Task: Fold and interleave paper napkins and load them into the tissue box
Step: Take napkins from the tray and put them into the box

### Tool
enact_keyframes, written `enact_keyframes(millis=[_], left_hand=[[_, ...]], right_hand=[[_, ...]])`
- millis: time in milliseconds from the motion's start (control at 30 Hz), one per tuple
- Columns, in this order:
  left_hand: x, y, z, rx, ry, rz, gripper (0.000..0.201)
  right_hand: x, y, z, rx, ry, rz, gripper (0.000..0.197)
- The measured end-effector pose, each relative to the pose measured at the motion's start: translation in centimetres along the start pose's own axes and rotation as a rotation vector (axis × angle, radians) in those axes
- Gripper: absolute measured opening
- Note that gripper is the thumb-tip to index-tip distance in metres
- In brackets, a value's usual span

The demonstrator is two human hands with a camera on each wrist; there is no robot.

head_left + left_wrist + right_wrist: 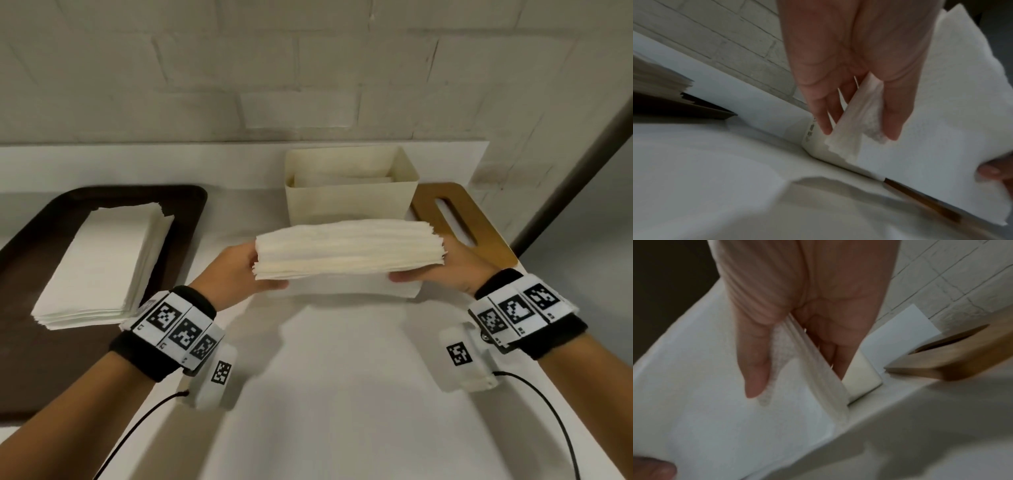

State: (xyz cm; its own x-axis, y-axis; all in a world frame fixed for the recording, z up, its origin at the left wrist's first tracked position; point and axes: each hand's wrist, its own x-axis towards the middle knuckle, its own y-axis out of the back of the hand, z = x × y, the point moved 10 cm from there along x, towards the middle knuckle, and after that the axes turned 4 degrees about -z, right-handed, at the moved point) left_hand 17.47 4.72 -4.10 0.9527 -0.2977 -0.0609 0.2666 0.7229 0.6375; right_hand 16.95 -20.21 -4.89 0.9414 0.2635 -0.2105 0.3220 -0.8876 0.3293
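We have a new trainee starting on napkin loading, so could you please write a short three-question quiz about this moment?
1. True or false: the tissue box has its lid on.
2. Which hands hold the folded napkin stack? A) left only B) right only C) both
3. Fill in: the unfolded napkin pile lies on a dark ____.

Key:
1. False; the wooden lid lies beside it.
2. C; left hand and right hand grip opposite ends.
3. tray.
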Motion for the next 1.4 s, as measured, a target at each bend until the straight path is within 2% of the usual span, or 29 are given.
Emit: enact_keyframes(millis=[67, 167, 233, 300, 367, 433, 500, 567, 633, 733, 767, 833, 933, 1033, 1167, 1233, 1300, 1400], left_hand=[[0.0, 0.1, 0.0, -0.027, 0.017, -0.011, 0.048], [0.0, -2.6, -1.7, 0.000, 0.144, -0.196, 0.061], [0.1, -3.7, -2.7, -0.015, 0.190, -0.265, 0.063], [0.5, -3.5, -2.4, -0.017, 0.170, -0.231, 0.057], [1.0, -2.2, -1.3, 0.007, 0.110, -0.143, 0.052], [1.3, -0.9, 0.7, 0.025, 0.016, -0.074, 0.051], [1.1, 0.5, 3.7, 0.020, -0.112, -0.024, 0.044], [0.4, 1.7, 7.4, 0.069, -0.231, 0.042, 0.037], [-0.3, 3.2, 10.4, 0.078, -0.315, 0.134, 0.037], [-0.8, 5.0, 11.9, -0.133, -0.379, 0.235, 0.057], [-0.6, 5.1, 11.3, -0.230, -0.370, 0.235, 0.067], [0.1, 3.6, 9.3, -0.409, -0.289, 0.150, 0.088], [0.9, -0.2, 6.7, -0.464, -0.172, 0.004, 0.104], [1.0, -2.0, 5.8, -0.495, -0.182, -0.031, 0.097], [0.7, -2.0, 5.6, -0.618, -0.203, 0.012, 0.101], [0.4, -2.0, 6.7, -0.648, -0.242, 0.031, 0.099], [-0.2, -1.6, 7.6, -0.711, -0.270, 0.088, 0.089], [-0.9, -0.9, 8.2, -0.766, -0.303, 0.126, 0.090]], right_hand=[[0.0, 0.1, -0.2, 0.017, 0.022, -0.016, 0.053], [0.2, -0.5, 1.2, -0.032, -0.051, -0.043, 0.062], [0.4, -0.3, 1.3, -0.084, -0.061, -0.024, 0.066], [0.4, 0.0, 0.0, -0.182, -0.039, -0.002, 0.070], [0.3, -0.5, -1.9, -0.338, -0.010, -0.015, 0.074], [0.2, -1.6, -4.1, -0.558, 0.041, -0.036, 0.075], [0.2, -3.0, -6.1, -0.675, 0.100, -0.056, 0.073], [0.3, -3.8, -7.8, -0.596, 0.155, -0.042, 0.069], [0.4, -3.6, -9.1, -0.379, 0.204, -0.001, 0.064], [0.4, -3.4, -9.3, -0.063, 0.219, 0.005, 0.055], [0.5, -3.5, -8.9, 0.015, 0.208, 0.003, 0.055], [0.6, -3.9, -7.8, 0.095, 0.190, 0.011, 0.055], [0.6, -5.0, -6.4, 0.145, 0.174, -0.006, 0.058], [0.4, -5.4, -5.6, 0.132, 0.153, -0.045, 0.067], [0.2, -4.9, -5.9, 0.168, 0.220, -0.037, 0.086], [0.0, -4.9, -6.6, 0.175, 0.270, -0.013, 0.077], [-0.3, -4.8, -7.4, 0.199, 0.325, 0.017, 0.074], [-0.3, -4.5, -7.0, 0.270, 0.344, 0.067, 0.095]])
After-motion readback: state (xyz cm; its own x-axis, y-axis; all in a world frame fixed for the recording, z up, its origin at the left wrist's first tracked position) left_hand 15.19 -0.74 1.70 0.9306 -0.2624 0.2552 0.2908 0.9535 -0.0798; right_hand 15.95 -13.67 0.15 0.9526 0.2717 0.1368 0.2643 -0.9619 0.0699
